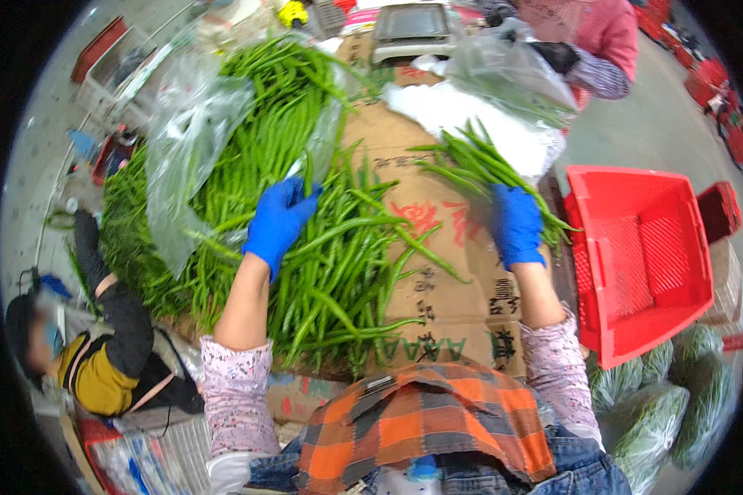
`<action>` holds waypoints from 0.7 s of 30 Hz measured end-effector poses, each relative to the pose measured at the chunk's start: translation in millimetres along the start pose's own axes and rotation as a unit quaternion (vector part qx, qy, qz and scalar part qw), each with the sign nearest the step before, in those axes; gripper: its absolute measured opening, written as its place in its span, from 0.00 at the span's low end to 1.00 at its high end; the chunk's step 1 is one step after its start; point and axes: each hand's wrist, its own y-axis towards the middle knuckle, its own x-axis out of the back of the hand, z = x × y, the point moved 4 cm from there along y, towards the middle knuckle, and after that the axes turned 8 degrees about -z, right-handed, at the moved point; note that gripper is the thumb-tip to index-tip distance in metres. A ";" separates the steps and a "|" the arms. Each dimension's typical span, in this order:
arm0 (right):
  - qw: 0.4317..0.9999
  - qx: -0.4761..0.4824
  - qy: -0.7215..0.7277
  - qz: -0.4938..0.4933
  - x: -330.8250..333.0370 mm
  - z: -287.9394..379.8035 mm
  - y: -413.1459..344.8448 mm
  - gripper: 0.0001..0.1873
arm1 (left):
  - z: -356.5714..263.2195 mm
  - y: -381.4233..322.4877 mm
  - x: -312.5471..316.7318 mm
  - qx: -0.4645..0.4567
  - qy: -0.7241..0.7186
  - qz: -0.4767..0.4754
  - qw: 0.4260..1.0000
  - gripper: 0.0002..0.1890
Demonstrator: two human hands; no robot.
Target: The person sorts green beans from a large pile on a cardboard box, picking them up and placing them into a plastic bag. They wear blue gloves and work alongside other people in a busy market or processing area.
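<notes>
Long green chili peppers (340, 260) lie in a large pile on the left and middle of a cardboard-covered table (446, 272). My left hand (282, 219), in a blue glove, rests at the pile with its fingers bent; whether it grips a pepper cannot be told. On the right, my blue-gloved right hand (517, 226) is closed around a bunch of green peppers (480, 158) above the cardboard, slightly blurred. Clear plastic bags (186, 154) lie over the pile's left part. White plastic sheeting (477, 114) lies beyond my right hand.
A red plastic crate (638, 260) stands at the table's right side, with bagged greens (650, 421) below it. A scale (415, 28) stands at the far end. One co-worker (111, 352) is at the lower left; another (594, 55) at the upper right handles a clear bag (508, 68).
</notes>
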 end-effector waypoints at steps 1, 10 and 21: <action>1.000 0.004 -0.002 0.011 12.0 3.6 1.0 0.06 | -8.3 -0.3 11.7 -0.026 -0.064 -0.014 0.998 0.13; 0.963 -0.012 0.270 0.017 72.8 59.1 -5.9 0.12 | -116.7 -36.5 129.1 -0.140 -0.239 -0.185 0.943 0.18; 0.759 -0.100 0.622 0.162 159.8 123.3 -2.0 0.19 | -88.5 -75.7 99.4 -0.095 -0.595 -0.116 0.790 0.17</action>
